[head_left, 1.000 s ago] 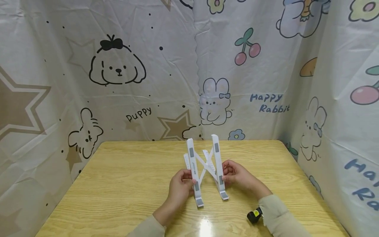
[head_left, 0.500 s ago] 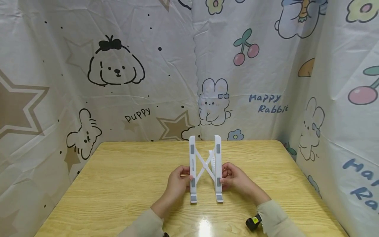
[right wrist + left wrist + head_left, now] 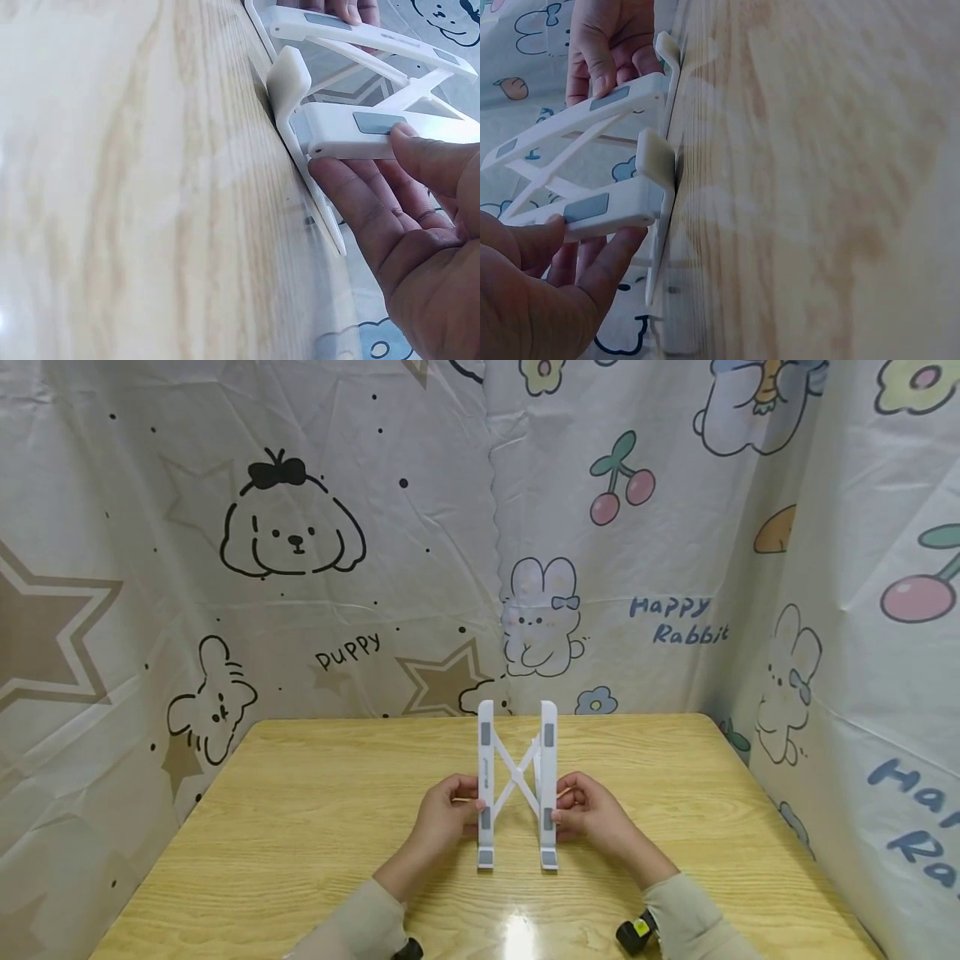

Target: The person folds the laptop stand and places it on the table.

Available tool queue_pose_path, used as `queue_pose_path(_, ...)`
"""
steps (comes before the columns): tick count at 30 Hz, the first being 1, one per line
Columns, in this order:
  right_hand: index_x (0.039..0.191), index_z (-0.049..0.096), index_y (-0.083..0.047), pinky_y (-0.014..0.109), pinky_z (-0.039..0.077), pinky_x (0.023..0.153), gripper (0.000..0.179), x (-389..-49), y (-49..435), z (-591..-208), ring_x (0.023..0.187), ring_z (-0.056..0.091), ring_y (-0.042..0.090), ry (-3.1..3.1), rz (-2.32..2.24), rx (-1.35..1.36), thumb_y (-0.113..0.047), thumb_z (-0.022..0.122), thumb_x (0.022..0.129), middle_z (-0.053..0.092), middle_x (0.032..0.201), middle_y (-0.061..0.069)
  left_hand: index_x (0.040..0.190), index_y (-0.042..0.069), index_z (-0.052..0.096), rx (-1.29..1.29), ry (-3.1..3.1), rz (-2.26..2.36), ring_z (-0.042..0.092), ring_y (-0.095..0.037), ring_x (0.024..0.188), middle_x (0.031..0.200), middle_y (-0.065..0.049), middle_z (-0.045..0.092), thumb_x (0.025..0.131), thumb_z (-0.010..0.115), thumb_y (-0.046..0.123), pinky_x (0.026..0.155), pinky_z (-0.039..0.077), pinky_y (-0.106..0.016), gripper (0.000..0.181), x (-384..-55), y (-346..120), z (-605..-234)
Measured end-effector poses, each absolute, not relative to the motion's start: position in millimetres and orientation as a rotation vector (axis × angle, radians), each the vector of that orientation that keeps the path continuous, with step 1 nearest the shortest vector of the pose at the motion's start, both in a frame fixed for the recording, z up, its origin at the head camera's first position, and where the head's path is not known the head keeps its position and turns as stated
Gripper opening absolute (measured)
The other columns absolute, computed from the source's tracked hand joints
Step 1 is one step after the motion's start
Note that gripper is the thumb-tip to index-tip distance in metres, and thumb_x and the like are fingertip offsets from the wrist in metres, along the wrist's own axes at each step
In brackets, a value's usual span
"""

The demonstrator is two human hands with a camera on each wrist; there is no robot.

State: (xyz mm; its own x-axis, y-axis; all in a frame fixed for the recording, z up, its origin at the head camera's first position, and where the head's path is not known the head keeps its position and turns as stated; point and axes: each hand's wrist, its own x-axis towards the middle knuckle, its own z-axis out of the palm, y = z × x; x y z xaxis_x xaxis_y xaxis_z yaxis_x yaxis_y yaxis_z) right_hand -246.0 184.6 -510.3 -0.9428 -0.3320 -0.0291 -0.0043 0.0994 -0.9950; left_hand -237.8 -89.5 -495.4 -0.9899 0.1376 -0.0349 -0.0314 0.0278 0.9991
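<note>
A white folding laptop stand (image 3: pixel 517 774) stands unfolded on the table, its two arms roughly parallel and joined by an X-shaped brace. Grey pads and upturned front lips show on both arms. My left hand (image 3: pixel 441 817) grips the left arm low down, thumb on a grey pad and fingers beneath, as the left wrist view shows with the left hand (image 3: pixel 562 292) close up. On the other side my right hand (image 3: pixel 592 814) pinches the right arm the same way; in the right wrist view the right hand's (image 3: pixel 427 217) thumb lies on the pad.
The wooden table (image 3: pixel 337 827) spreads around the stand. Behind and beside it hangs a printed cloth (image 3: pixel 420 568) with cartoon animals. A black wrist-worn device with a yellow mark (image 3: pixel 636 932) sits at the right cuff.
The laptop stand has turned from a slant to face straight on, and its arms now stand parallel. Both hands kept hold of it. In the last half second it shifted only slightly.
</note>
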Motion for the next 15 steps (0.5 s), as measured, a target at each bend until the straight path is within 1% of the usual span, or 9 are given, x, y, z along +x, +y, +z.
queue_pose_path(5, 0.125, 0.047, 0.000, 0.050, 0.064, 0.076, 0.037, -244.8, 182.3, -509.6, 0.085, 0.068, 0.023, 2.147, -1.920, -0.318, 0.004, 0.067, 0.094, 0.058, 0.099, 0.013, 0.120, -0.002, 0.062, 0.130, 2.133, 2.107, 0.067, -0.019, 0.087, 0.110, -0.014, 0.059, 0.097, 0.066, -0.001, 0.074, 0.064, -0.044, 0.024, -239.6, -92.0, -495.8)
queue_pose_path(15, 0.125, 0.047, 0.001, 0.050, 0.064, 0.076, 0.037, -244.8, 177.0, -510.7, 0.085, 0.068, 0.023, 2.123, -1.967, -0.301, 0.007, 0.066, 0.094, 0.058, 0.098, 0.012, 0.120, -0.002, 0.062, 0.189, 2.208, 2.078, 0.066, -0.022, 0.090, 0.112, -0.017, 0.060, 0.098, 0.064, -0.001, 0.072, 0.063, -0.048, 0.022, -241.2, -88.1, -494.9)
